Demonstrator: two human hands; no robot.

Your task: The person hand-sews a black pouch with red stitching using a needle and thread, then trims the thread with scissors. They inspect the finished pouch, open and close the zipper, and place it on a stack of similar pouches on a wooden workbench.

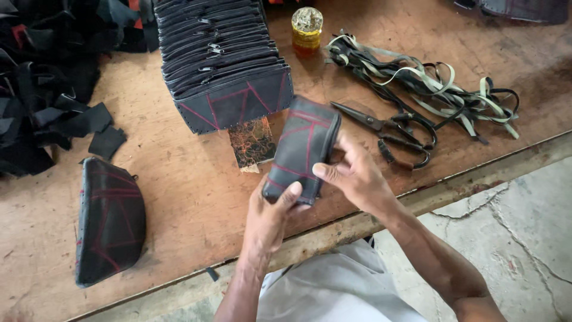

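Surface: worn wooden table (190, 197), concrete floor beside.
Pouch: black pouch (301, 149) with red stitching, held above table edge.
Grip: left hand (268, 217) and right hand (354, 176) both closed on it.
Jar: small amber jar (307, 30), far side.

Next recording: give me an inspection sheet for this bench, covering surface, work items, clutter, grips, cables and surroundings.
Surface: worn wooden bench, scuffed, front edge chipped.
Work items: black pouch with red stitching held above the bench; a stack of like pouches behind it; one finished pouch lying at the left.
Clutter: black scissors lying flat, tangle of black and pale strips, yellow jar, small patterned card, heap of black scraps.
Grips: left hand grips the pouch's lower end, thumb on its face; right hand grips its right edge.
Cables: nothing seen.
Surroundings: cracked concrete floor at the right; the person's pale garment below.
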